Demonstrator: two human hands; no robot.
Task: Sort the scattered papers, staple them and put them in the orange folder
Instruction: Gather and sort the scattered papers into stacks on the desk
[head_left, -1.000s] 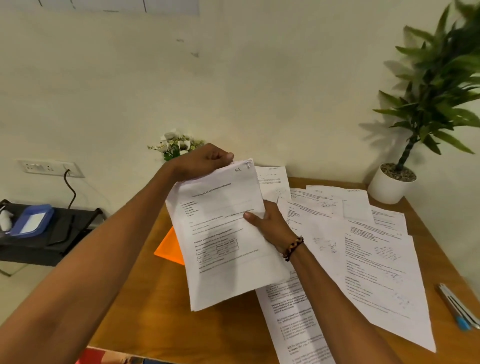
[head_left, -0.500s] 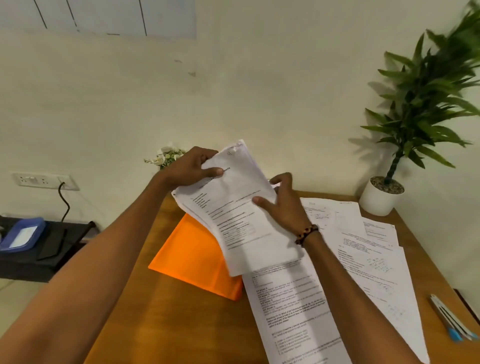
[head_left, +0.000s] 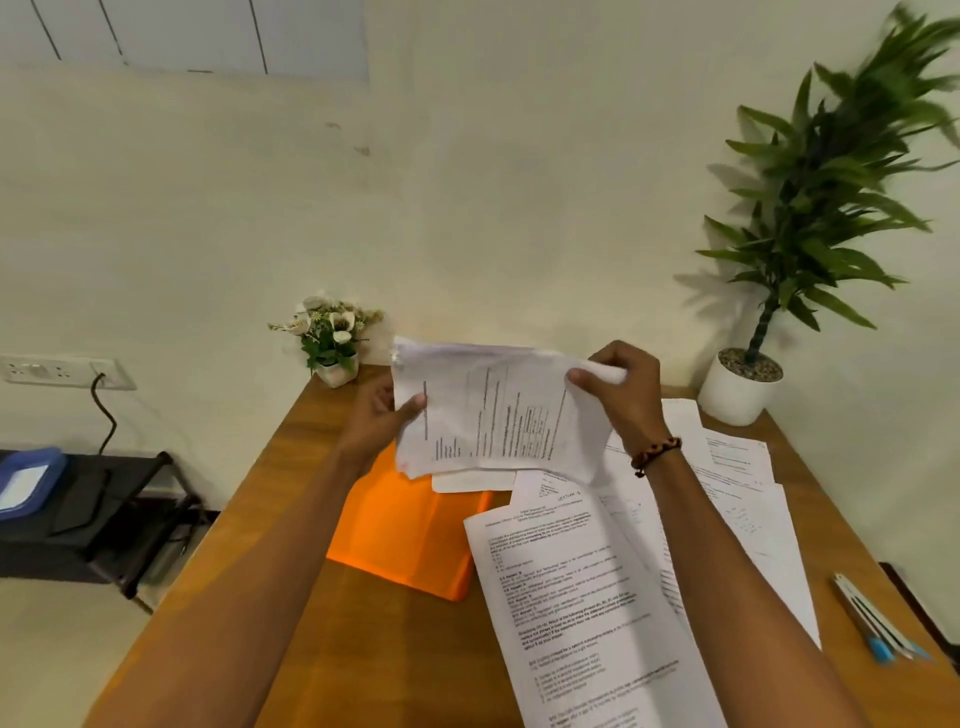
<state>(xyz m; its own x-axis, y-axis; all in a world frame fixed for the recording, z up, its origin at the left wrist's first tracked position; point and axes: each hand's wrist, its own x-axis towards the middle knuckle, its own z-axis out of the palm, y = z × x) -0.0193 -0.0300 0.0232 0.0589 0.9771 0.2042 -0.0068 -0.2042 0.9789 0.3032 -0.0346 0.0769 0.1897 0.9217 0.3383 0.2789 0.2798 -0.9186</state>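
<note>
Up above the desk (head_left: 291, 561), both hands hold a small stack of printed sheets (head_left: 493, 415) in the air, turned sideways so its lines of text run up and down. The left hand (head_left: 376, 423) grips the stack's left edge, thumb on the front and fingers behind it; the right hand (head_left: 621, 392), a beaded bracelet (head_left: 655, 453) on its wrist, curls round the upper right corner, which crumples in its grasp. Below the stack the orange folder (head_left: 410, 525) lies flat on the desk, toward the left edge. Loose papers (head_left: 582, 597) overlap one another across the middle and right of the desk — one of them covers the folder's right side. Pens (head_left: 872, 618) lie by the right edge. A potted plant (head_left: 743, 384) stands at the far right corner — a small flower pot (head_left: 332, 343) at the far left corner.
</note>
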